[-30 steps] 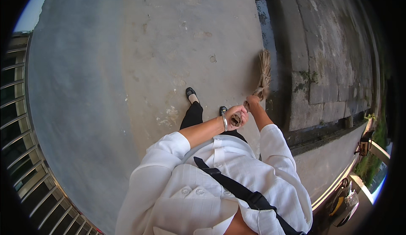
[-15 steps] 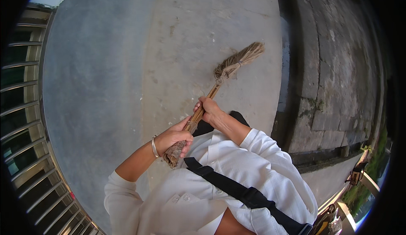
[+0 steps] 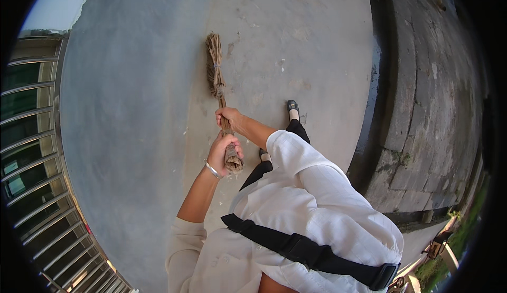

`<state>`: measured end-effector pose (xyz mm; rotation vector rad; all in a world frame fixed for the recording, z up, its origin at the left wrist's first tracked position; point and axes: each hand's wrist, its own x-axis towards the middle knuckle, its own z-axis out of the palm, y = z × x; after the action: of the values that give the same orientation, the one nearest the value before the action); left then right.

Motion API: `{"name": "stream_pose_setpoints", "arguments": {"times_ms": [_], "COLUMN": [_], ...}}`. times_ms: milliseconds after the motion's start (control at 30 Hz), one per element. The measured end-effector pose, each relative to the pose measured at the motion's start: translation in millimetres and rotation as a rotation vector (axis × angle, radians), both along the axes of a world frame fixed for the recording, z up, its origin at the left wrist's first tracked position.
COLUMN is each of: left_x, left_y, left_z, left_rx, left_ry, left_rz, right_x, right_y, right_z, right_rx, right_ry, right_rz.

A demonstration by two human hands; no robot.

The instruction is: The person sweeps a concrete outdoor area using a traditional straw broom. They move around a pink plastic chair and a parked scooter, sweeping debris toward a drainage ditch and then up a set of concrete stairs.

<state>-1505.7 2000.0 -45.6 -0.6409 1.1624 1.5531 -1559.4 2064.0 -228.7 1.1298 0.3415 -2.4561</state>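
I hold a straw broom (image 3: 213,63) with both hands, its bristles away from me on the grey concrete floor (image 3: 280,45). My left hand (image 3: 220,150), with a silver bangle at the wrist, is wrapped round the taped butt of the handle. Farther up, close below the tied bristles, my right hand (image 3: 229,117) is closed round the bare sticks. The broom stands nearly straight ahead of me, its head tilted slightly left. Whether the bristle tips press on the floor I cannot tell.
Metal window bars (image 3: 31,111) run along the left. To the right, a dark, wet gutter (image 3: 372,103) separates the floor from a stained stone slab surface (image 3: 433,108). My black shoe (image 3: 293,106) is planted right of the broom; the other shows partly below it.
The broom head has swung from the right over to the left, and both hands have moved forward with it. My right arm now reaches across to the left. A shoe has come into view.
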Motion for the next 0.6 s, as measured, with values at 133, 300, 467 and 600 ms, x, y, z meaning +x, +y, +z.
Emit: {"name": "stream_pose_setpoints", "arguments": {"times_ms": [133,300,467,600], "left_x": [-26,-54,-88,-100], "left_y": [89,145,152,185], "left_z": [-4,16,24,31], "left_rx": [0.063,0.038,0.123,0.128], "left_ry": [-0.007,-0.066,-0.103,-0.004], "left_rz": [-0.071,-0.168,-0.122,-0.181], "right_x": [-16,-23,-63,-90], "right_y": [83,160,192,235], "right_z": [-37,5,30,43], "right_rx": [-0.181,0.017,0.227,0.247], "right_ry": [-0.005,-0.145,-0.105,-0.07], "right_rz": [-0.026,-0.114,0.017,0.083]}}
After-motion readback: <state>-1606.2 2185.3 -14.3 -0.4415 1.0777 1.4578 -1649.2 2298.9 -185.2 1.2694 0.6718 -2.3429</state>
